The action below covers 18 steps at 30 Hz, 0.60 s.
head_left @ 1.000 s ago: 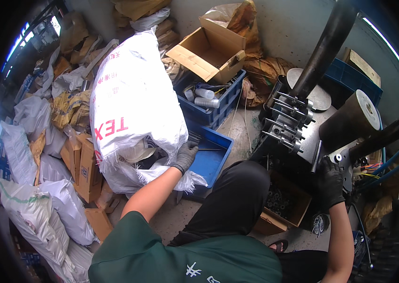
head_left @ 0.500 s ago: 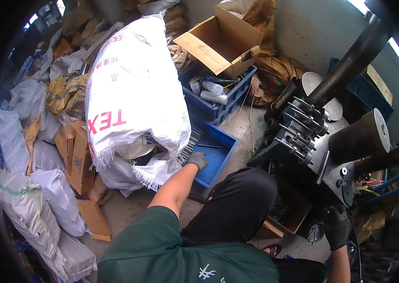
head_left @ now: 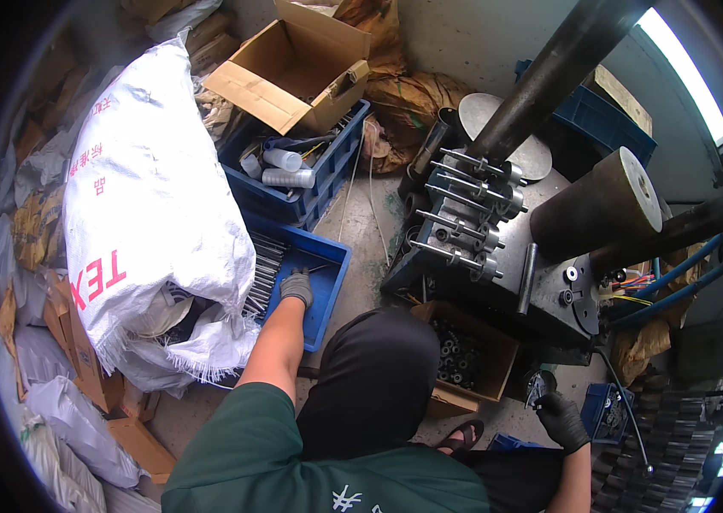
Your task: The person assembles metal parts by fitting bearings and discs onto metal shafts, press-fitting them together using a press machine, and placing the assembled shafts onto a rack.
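Note:
My left hand (head_left: 296, 289), in a grey glove, reaches down into a shallow blue tray (head_left: 327, 306). Metal rods (head_left: 267, 269) lie side by side along the tray's left part, next to the hand. The back of the glove hides most of its fingers, so their grip cannot be told. At the lower right, my right hand (head_left: 563, 423), in a dark glove, is held out low with its fingers curled together. Something small may be between its fingertips, too small to make out.
A large white woven sack (head_left: 161, 205) leans over the tray's left side. Beyond stand a blue crate (head_left: 297, 205) and an open carton (head_left: 293, 73). To the right is a metal machine table (head_left: 507, 256) with several rod-fitted cylinders; below it, a box of small round parts (head_left: 464, 355).
The view has swung right, so the scene sits farther left. My left hand has reached deeper into the tray. My right hand has come away from the machine table's edge, fingers now curled.

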Available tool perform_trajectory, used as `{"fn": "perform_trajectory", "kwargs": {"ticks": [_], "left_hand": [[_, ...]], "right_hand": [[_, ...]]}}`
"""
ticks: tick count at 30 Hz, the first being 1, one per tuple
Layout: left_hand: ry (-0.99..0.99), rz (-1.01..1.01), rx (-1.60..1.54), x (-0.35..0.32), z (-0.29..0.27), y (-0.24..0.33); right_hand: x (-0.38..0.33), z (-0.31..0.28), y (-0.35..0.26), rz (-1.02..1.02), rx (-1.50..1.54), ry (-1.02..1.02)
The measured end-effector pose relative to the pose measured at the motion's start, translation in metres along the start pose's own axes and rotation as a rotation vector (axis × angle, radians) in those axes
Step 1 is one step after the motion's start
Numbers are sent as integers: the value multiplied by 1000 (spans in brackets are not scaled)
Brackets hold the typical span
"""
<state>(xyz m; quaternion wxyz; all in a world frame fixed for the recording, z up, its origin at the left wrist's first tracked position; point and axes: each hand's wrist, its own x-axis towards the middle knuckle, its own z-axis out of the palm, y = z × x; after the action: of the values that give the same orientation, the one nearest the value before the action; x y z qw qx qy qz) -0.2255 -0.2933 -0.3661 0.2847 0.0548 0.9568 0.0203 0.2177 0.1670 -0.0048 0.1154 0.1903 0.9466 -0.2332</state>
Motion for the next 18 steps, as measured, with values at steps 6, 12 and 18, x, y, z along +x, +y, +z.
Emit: {"fn": "perform_trajectory", "kwargs": {"ticks": [6,12,18], "left_hand": [[13,-24,-64,-1,46,-23],[-19,-99,-279,-8,62,-20],[-139,-109,-1875,-36,3,-18]], "right_hand": [[3,2,12,-13,-61,-22],[-8,-21,-21,20,60,26],[-9,-59,-61,-85,540,298]]}}
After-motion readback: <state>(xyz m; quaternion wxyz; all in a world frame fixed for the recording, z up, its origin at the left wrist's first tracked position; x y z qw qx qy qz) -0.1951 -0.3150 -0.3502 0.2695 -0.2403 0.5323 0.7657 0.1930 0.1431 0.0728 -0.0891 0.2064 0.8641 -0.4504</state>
